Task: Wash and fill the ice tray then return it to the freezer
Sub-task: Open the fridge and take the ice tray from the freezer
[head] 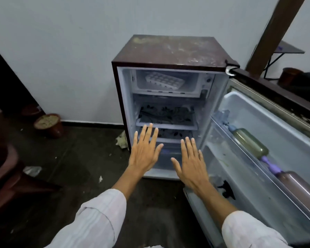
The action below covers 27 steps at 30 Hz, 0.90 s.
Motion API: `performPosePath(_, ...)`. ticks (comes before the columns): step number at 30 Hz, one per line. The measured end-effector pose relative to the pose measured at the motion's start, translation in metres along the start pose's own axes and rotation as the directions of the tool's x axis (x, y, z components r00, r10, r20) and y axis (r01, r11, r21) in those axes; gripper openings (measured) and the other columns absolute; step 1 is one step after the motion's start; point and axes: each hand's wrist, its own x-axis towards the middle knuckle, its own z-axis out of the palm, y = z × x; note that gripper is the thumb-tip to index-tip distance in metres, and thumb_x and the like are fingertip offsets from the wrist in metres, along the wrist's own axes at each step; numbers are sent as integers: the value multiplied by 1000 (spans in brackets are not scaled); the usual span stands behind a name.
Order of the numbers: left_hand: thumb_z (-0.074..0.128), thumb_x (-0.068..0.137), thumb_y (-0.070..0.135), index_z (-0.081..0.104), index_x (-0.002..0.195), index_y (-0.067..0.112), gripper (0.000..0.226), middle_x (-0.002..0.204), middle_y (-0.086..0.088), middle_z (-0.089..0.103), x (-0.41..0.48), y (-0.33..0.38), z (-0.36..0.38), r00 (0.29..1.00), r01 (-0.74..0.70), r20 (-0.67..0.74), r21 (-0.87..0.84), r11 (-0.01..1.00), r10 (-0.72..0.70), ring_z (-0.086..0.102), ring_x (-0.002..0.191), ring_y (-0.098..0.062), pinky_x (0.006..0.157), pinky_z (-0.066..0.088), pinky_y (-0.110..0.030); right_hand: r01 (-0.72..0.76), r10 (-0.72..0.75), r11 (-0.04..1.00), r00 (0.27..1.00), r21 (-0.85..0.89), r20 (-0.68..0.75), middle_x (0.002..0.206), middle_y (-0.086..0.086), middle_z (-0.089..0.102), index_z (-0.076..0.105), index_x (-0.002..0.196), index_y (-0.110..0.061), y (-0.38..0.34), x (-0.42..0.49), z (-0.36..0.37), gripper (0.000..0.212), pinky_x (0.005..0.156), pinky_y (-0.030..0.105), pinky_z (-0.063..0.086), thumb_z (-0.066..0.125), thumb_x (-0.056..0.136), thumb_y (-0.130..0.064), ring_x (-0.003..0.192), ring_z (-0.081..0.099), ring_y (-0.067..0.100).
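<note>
From the head camera, both arms reach forward in pale sleeves, palms down. The left hand [145, 149] and right hand [191, 161] are flat with fingers spread apart, holding nothing, side by side and not touching. Beyond the fingertips stands the small fridge [168, 51], its door [258, 140] swung wide to the right. The white ice tray [164, 80] lies tilted in the freezer compartment, well above and beyond the fingertips.

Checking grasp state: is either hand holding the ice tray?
No, the ice tray sits in the freezer compartment while the left hand and right hand hover open, empty.
</note>
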Motion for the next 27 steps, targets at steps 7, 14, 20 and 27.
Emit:
performPosePath(7, 24, 103, 52, 25, 157, 14, 66, 165, -9, 20, 90, -46, -8, 998, -19, -63, -111, 994, 12, 16, 154, -27, 123, 16, -47, -20, 19, 999, 999, -40, -28, 165, 6, -3, 2, 157, -15, -25, 113, -16, 77, 122, 48, 14, 23, 99, -61, 151, -10, 21)
performPosePath(14, 36, 105, 44, 31, 154, 10, 60, 162, -15, 28, 176, -69, 2, 995, 4, -93, -174, 985, -21, 24, 151, -31, 122, 22, -47, 3, -5, 997, 1000, -75, -30, 164, 11, 5, 8, 156, -10, -21, 208, -18, 77, 120, 50, 20, 29, 100, -57, 152, -3, 25)
performPosePath(20, 29, 101, 48, 47, 143, 6, 62, 149, -21, 45, 250, -84, 31, 987, 64, -132, -214, 975, -94, 46, 135, -37, 107, 44, -51, 31, -26, 999, 985, 24, -169, 139, 19, 43, 35, 143, -4, 0, 296, -6, 62, 95, 48, 49, 44, 99, -46, 131, 38, 35)
performPosePath(27, 39, 105, 37, 36, 152, 10, 54, 157, -16, 35, 321, -100, 52, 984, 118, -97, -282, 952, -151, 35, 143, -35, 109, 42, -51, -36, 64, 991, 975, 133, -212, 128, 27, 51, 47, 133, 2, 20, 369, 16, 54, 97, 47, 40, 43, 100, -40, 118, 45, 43)
